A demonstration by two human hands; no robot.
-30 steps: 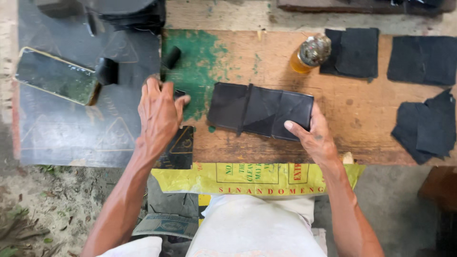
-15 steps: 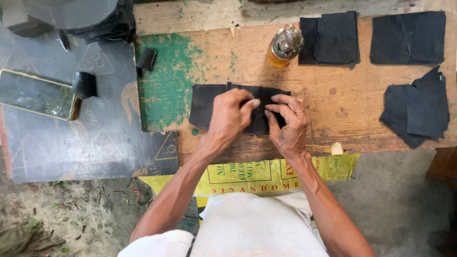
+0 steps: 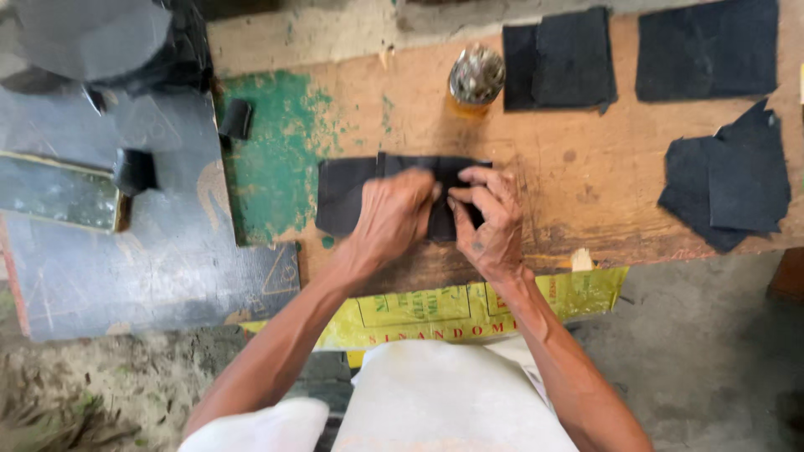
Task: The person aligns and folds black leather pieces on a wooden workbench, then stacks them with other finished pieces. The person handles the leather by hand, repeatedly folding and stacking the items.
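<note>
Pressing down on a black folded piece point(image 3: 347, 194), left hand point(image 3: 392, 219) and right hand point(image 3: 490, 224) pinch its middle (seemingly creasing it) against the wooden surface point(image 3: 578, 180).

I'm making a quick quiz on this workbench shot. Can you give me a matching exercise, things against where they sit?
Things:
1. black sheet
2. jar
3. loose black pile
4. yellow printed sack

Places:
A. right end of the wooden board
B. hanging over the board's near edge
C. under the left hand and right hand
D. far side of the board, behind the hands

Pairs: 1-C, 2-D, 3-A, 4-B
</note>
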